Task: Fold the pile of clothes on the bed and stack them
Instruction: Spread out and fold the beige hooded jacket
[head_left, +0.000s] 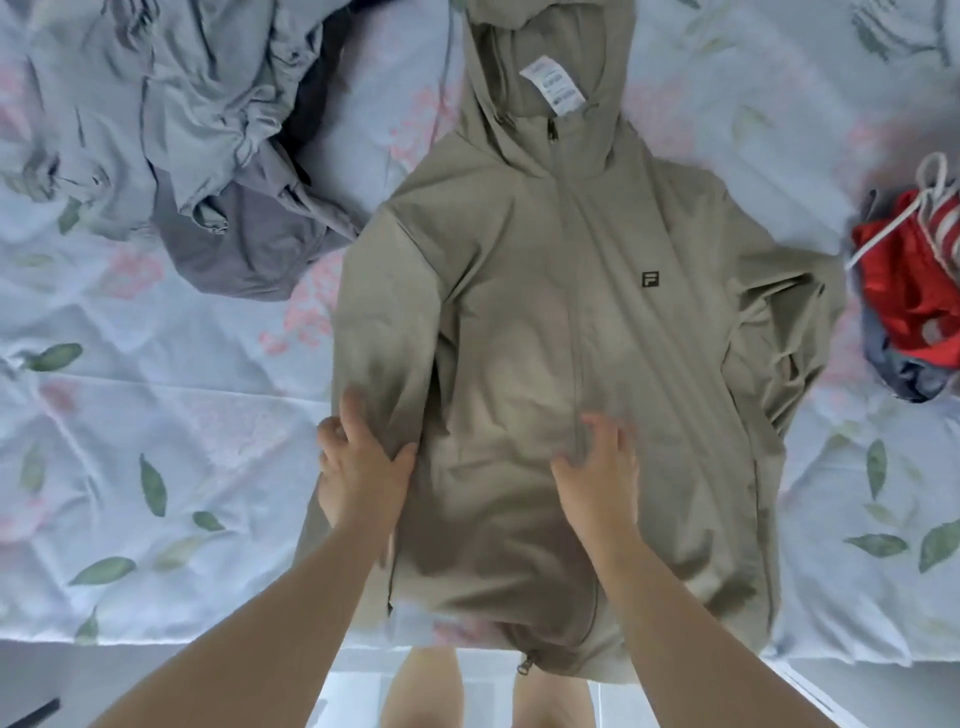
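Khaki hooded jacket (571, 322) lies flat on the bed (130, 415), front side up and zipped. Its long axis runs straight away from the person: the hood (550, 62) is at the far end, beyond both hands, and the hem is at the near end, drooping just over the bed edge behind the wrists. The zip (576, 312) runs up the middle.

Left hand (358, 467) is at the jacket's left side, clamped on the lower part of the left sleeve (384, 322). Its thumb is on top of the cloth and its fingers are curled round the sleeve's outer edge. The forearm reaches in from bottom left.

Right hand (597, 467) is just beside the zip, palm down on the jacket front, gripping nothing. Its fingers are spread and blurred.

Pile of grey clothes (234, 156) is crumpled far forward and left of the left hand, with its edge touching the jacket's left shoulder. Red garment (914, 291) with white cords sits bunched on darker cloth, well right of the right hand at the frame edge.
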